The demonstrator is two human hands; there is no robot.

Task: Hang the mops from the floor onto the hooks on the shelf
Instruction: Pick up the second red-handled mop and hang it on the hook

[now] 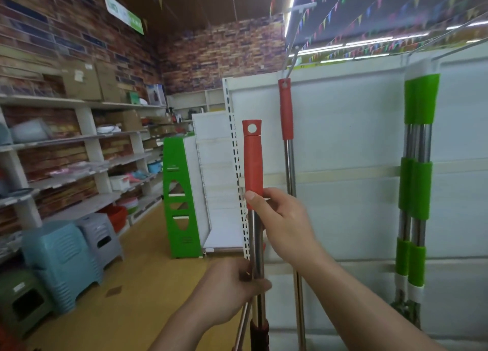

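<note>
**Listener:** What do you have in front of you?

**Operator:** I am in a shop aisle, facing a tall white shelf panel (356,139). In my hands I hold a mop upright. Its red handle (253,160) points up, and the hanging hole at its tip sits well below the top of the panel.

**Listener:** How are your hands placed?

**Operator:** My right hand (280,221) is wrapped around the pole just where the red grip meets the steel shaft (255,240), thumb pressed against the red. My left hand (232,292) is closed around the shaft lower down; a second thin rod seems to run through it too, though I cannot tell what that is. I judge that two hands, one above the other, keep the long pole steady and vertical so I can steer the hole.

**Listener:** Where does it need to go?

**Operator:** Up. Just to the right a second red-handled mop (286,113) already hangs against the panel, its tip caught on a wire hook (290,65) reaching out from the top. Further right, green-handled mops (420,139) hang the same way, their heads (406,308) dangling low.

**Listener:** So what remains?

**Operator:** By my reckoning, I must raise this mop until its hole meets a hook. I cannot make out a free hook clearly; the top edge is blurred.
</note>
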